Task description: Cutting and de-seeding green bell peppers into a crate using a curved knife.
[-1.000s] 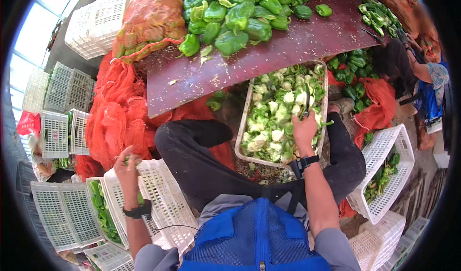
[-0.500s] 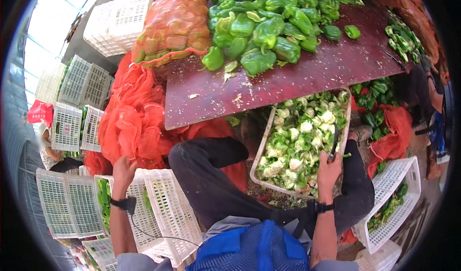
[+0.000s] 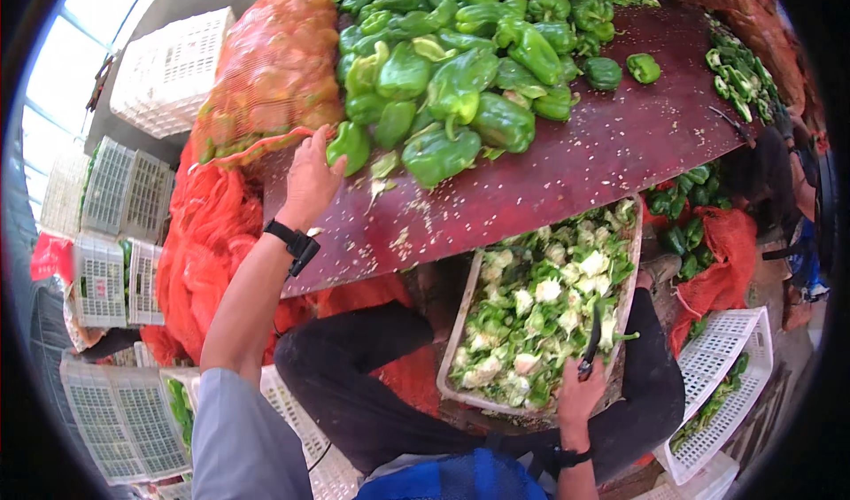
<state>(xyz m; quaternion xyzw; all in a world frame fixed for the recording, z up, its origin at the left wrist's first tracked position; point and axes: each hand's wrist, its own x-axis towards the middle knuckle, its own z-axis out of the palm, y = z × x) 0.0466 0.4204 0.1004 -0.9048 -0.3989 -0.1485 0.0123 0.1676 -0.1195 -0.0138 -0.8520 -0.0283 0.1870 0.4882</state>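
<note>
My left hand [image 3: 312,179] reaches over the near left part of the table, its fingers stretched out and holding nothing. Its fingertips are right beside a green bell pepper [image 3: 351,148] at the edge of the pepper heap [image 3: 478,75]; whether they touch is hard to tell. Lower right, my right hand [image 3: 580,397] is closed around the dark handle of a small curved knife [image 3: 591,345]. The blade points up, above a light-coloured tray [image 3: 453,345] filled with cut pepper cores and green scraps.
The dark red table [image 3: 372,243] carries seeds and scraps. An orange mesh sack [image 3: 266,75] stands at its left, above red netting [image 3: 199,261]. White crates [image 3: 124,411] stack at left; another crate [image 3: 748,394] tilts at right. A co-worker's arm [image 3: 801,168] shows far right.
My left hand has moved from over the crates at left up to the peppers on the table. My right hand, still gripping the knife, has shifted slightly down and left.
</note>
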